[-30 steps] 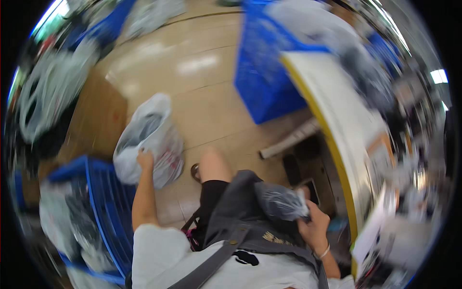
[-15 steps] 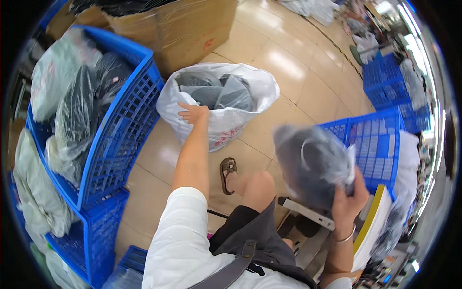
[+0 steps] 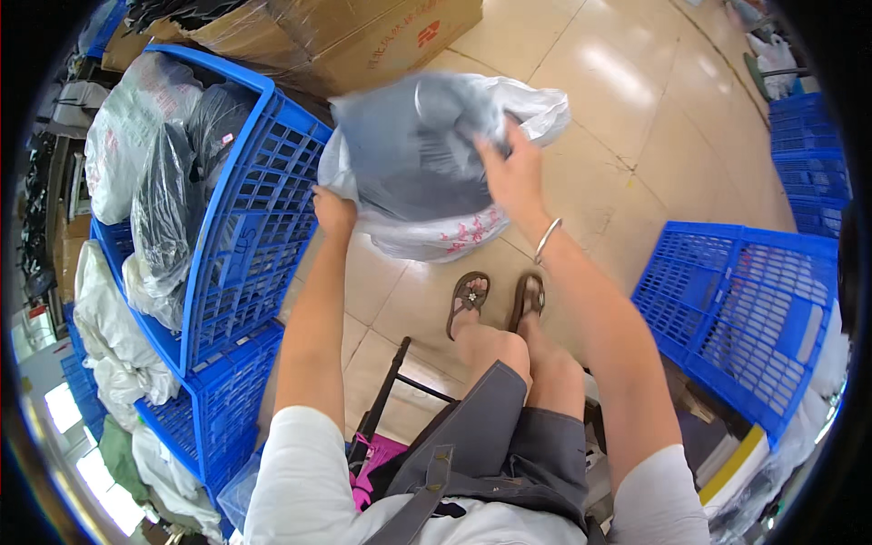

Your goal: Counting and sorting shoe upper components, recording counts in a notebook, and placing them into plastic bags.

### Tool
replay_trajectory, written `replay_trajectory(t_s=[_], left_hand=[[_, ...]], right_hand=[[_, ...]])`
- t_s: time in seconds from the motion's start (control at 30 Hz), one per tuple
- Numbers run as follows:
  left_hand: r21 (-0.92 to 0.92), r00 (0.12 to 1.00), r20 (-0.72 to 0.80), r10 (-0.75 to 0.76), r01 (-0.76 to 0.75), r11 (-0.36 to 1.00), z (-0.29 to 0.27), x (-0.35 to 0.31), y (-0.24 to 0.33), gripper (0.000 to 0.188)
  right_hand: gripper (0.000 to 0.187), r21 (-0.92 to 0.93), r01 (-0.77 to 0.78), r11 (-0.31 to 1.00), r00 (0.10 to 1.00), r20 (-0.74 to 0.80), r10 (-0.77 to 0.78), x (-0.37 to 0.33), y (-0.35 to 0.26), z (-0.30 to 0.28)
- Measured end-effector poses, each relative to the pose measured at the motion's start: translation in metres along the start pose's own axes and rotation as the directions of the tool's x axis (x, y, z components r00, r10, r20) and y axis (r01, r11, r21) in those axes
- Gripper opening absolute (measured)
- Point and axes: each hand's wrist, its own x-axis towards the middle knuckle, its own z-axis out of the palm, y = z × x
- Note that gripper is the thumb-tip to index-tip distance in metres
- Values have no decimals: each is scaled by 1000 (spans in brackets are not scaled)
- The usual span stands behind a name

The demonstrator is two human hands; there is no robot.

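A white woven sack (image 3: 422, 241) with red print stands on the floor in front of me. Over its mouth is a clear plastic bag of dark grey contents (image 3: 409, 150), slightly blurred and covering most of the opening. My right hand (image 3: 516, 177) grips this bag by its gathered right end, thumb and fingers closed on the plastic. At the sack's left rim, my left hand (image 3: 334, 211) is closed on the white edge, with its fingertips partly hidden.
To the left, a blue crate (image 3: 259, 209) holds bagged goods, stacked on another blue crate (image 3: 241, 391). A large cardboard box (image 3: 391, 45) stands behind the sack. Another blue crate (image 3: 736, 309) is at right, with more crates (image 3: 808, 154) beyond.
My right hand has swung the plastic bag from the lower right, up and left, over the sack. My left hand has moved slightly left along the rim. A second foot shows now.
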Motion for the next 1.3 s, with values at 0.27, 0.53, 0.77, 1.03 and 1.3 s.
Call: replay_trajectory(t_s=[0.27, 0.53, 0.77, 1.03, 1.3], left_hand=[[-730, 772, 633, -55, 619, 289, 30, 20, -43, 36], [-738, 930, 262, -259, 366, 567, -66, -28, 3, 41], [-727, 741, 542, -395, 650, 222, -170, -131, 13, 31], [-738, 835, 400, -379, 538, 407, -141, -131, -26, 36], [-707, 745, 456, -487, 636, 311, -137, -132, -29, 33]], right_hand=[[28, -52, -437, 898, 881, 179, 439, -51, 111, -35], [26, -22, -452, 892, 886, 103, 452, -17, 63, 7], [28, -34, -325, 945, 927, 188, 326, -8, 0, 96], [46, -618, -283, 734, 486, 567, 665, -50, 100, 110], [42, -666, 447, 597, 741, 650, 170, 141, 144, 38]])
